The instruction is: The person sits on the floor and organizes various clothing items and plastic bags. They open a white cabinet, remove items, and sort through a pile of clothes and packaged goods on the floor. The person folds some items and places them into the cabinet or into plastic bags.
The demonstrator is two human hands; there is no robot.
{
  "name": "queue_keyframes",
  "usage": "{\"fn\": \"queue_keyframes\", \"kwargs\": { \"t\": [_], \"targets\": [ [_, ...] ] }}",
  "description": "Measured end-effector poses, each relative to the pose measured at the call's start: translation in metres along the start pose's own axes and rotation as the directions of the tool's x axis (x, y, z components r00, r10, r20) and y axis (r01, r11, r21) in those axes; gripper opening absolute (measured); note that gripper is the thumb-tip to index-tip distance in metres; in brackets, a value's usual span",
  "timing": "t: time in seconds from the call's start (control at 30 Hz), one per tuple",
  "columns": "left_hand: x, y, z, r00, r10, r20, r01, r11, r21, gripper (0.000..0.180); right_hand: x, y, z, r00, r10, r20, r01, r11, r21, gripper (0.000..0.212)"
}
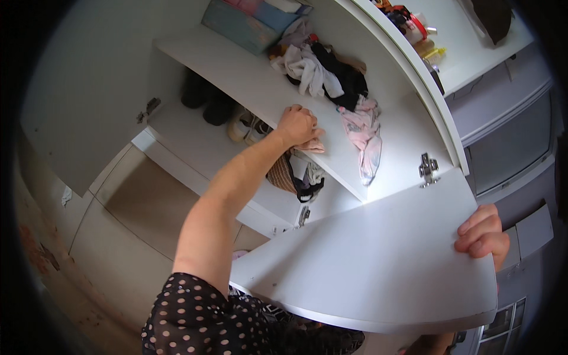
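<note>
My left hand [297, 125] rests on the white cabinet shelf [251, 80] near its front edge, its fingers closed over a folded peach-pink cloth [313, 145]. Part of that cloth is hidden under the palm. Further right on the shelf lies a crumpled pink-and-white patterned garment [364, 136]. Behind it sits a heap with a white cloth [305, 68] and a black cloth [340, 74]. My right hand [485, 234] grips the outer edge of the open white cabinet door [367, 254], with fingers curled over it; the thumb is hard to make out.
Dark shoes [219, 108], pale sneakers [241, 125] and a brown striped bag [281, 174] fill the lower compartment. A blue box [242, 26] stands at the shelf's back left. Another open door [83, 118] hangs at left. Metal hinges [427, 170] jut out near the right door.
</note>
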State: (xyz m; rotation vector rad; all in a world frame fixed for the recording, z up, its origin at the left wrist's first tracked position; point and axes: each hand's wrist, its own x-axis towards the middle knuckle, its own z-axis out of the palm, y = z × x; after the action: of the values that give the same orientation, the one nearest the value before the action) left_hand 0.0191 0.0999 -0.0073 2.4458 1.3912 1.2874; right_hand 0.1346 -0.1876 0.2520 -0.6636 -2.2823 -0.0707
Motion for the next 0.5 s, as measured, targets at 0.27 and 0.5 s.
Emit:
{"fn": "queue_keyframes", "kwargs": {
  "t": [0.27,0.5],
  "targets": [
    [-0.068,0.033,-0.03,0.995,-0.043,-0.093,-0.028,0.763,-0.646,0.009,-0.001,0.002,-0.025,0.992,-0.064,0.107,0.074,0.993,-0.088,0.066],
    [-0.209,-0.011,-0.126,0.804,-0.535,0.26,0.54,0.473,-0.696,0.014,0.044,0.034,0.039,0.977,-0.139,-0.164,0.084,0.949,-0.303,0.038]
  ]
}}
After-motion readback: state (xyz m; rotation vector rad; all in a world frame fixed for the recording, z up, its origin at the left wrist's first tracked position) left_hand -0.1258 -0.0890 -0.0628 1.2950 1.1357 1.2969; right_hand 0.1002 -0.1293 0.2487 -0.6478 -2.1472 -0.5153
